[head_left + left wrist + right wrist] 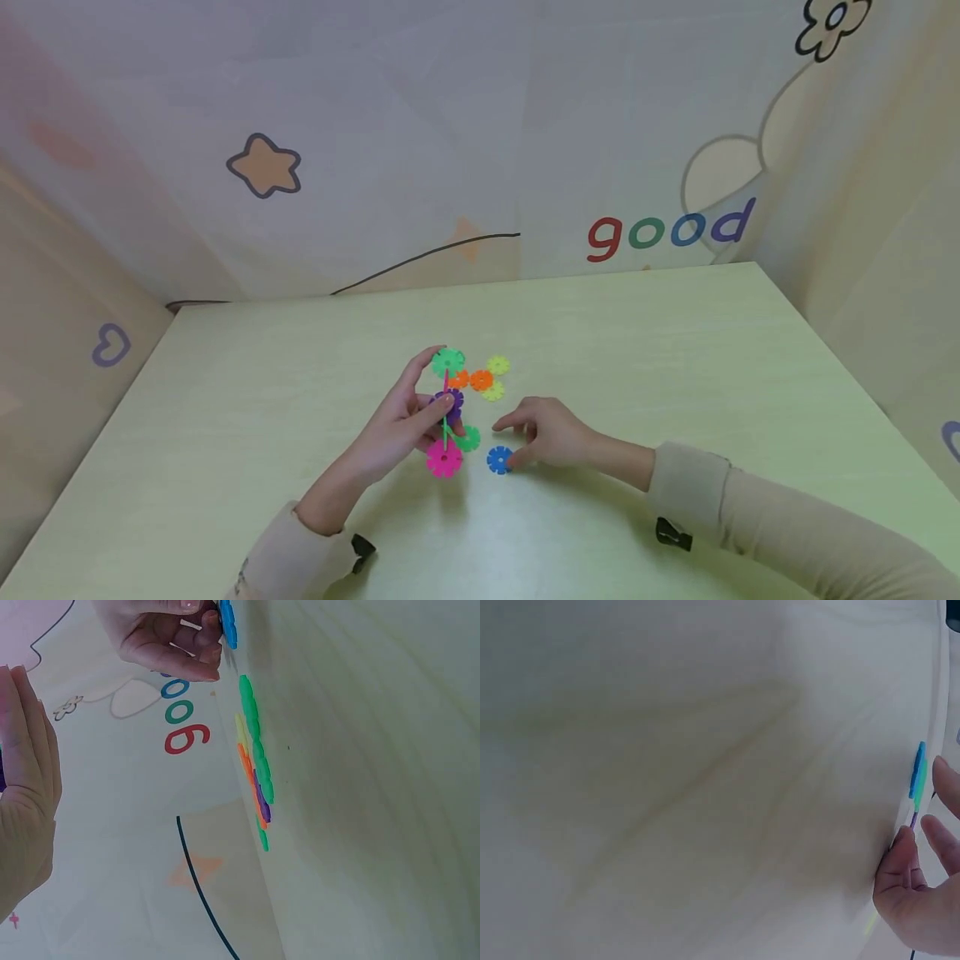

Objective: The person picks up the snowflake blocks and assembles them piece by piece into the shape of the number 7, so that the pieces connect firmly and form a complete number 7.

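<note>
Nearest us, at the lower left and lower right of the frame, we see the left sleeve (288,550) and right sleeve (690,492); just beyond, a little below the middle, the left hand (401,417) grips a joined set of notched discs (445,432), thumb over the purple disc (454,412); its magenta disc (444,458) faces us at the near end. To its right the right hand (551,433) has thumb and forefinger apart, the thumb at the right edge of the blue disc (499,460); we cannot tell whether it presses there.

We judge the discs light, thin, fairly stiff plastic, probably smooth enough to skid if pushed sideways; the blue one seems flat on the table, so we would pinch opposite rims, where the notches should give a fingertip some bite. The joined set looks weakest at its slots; we would hold it at the middle, as the left thumb does, because a twist on an end disc could work a joint loose.

Farther up lie a loose green disc (468,438), then orange discs (482,380) and yellow discs (498,365); the set's far green disc (448,362) stands beside the left fingertips; the pale table (675,350) runs back to a printed backdrop (390,125).
</note>
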### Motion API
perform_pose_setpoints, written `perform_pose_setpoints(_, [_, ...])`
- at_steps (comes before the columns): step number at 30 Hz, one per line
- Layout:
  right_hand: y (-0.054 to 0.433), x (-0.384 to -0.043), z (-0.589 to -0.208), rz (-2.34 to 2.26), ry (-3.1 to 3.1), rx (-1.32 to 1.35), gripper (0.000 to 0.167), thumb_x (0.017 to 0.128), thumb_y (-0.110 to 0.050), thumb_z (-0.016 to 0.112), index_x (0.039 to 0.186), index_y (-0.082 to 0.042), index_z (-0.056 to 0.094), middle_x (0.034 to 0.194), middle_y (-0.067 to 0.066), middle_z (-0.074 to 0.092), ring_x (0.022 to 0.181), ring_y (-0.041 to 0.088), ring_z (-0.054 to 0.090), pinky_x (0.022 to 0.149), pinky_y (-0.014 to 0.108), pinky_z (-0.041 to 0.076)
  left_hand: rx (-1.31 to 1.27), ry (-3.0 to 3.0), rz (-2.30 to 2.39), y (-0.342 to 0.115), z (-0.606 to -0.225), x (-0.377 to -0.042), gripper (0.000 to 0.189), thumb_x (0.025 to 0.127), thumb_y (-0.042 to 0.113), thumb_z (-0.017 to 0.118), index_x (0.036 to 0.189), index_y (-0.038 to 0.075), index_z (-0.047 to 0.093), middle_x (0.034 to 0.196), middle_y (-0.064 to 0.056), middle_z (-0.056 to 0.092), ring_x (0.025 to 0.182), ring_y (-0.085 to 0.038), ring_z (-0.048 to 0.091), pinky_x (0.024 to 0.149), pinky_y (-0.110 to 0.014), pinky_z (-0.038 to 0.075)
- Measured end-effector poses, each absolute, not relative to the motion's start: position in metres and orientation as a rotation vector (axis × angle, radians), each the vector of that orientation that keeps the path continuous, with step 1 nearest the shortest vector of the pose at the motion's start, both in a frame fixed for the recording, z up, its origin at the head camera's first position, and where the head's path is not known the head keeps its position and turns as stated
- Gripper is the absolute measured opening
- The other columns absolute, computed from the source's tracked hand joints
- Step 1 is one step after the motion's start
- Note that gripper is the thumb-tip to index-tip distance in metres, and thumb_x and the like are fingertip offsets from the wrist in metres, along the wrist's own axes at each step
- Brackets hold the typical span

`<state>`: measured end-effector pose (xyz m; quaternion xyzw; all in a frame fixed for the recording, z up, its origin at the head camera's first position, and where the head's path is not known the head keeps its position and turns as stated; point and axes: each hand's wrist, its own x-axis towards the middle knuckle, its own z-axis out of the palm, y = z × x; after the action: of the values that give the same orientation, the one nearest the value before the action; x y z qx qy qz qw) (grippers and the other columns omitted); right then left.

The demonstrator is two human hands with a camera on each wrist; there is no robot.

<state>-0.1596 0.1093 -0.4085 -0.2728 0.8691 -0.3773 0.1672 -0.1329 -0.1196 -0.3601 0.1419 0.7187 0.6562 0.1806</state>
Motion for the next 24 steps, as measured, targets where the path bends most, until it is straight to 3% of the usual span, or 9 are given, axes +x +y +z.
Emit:
perform_pose_setpoints(10, [0.102,-0.1521,-0.4072,-0.9,2.549,-0.851,0.024,0.067,-0.013,0.081,0.088,-0.011,0.07,0.078,-0.004,0.052,0.071,0.014,0.046,0.061,0.024,0.039,0.44,2.014,1.87,-0.1195,-0.3606,-0.1318,0.059,0.094,0.014,0.05,0.141,0.03,0.017,0.078,-0.009,0.063,0.061,-0.018,0.059,0.052,-0.023,0.049])
perform_pose_setpoints(24, [0.1075,-0.1543,-0.4046,-1.057,2.404,-0.755,0.023,0.069,-0.001,0.076,0.079,-0.008,0.057,0.068,-0.003,0.054,0.066,0.013,0.05,0.063,0.025,0.044,0.418,1.98,1.899,-0.1153,-0.3581,-0.1318,0.058,0.095,0.009,0.047,0.141,0.031,0.019,0.075,-0.01,0.063,0.057,-0.016,0.057,0.05,-0.022,0.048])
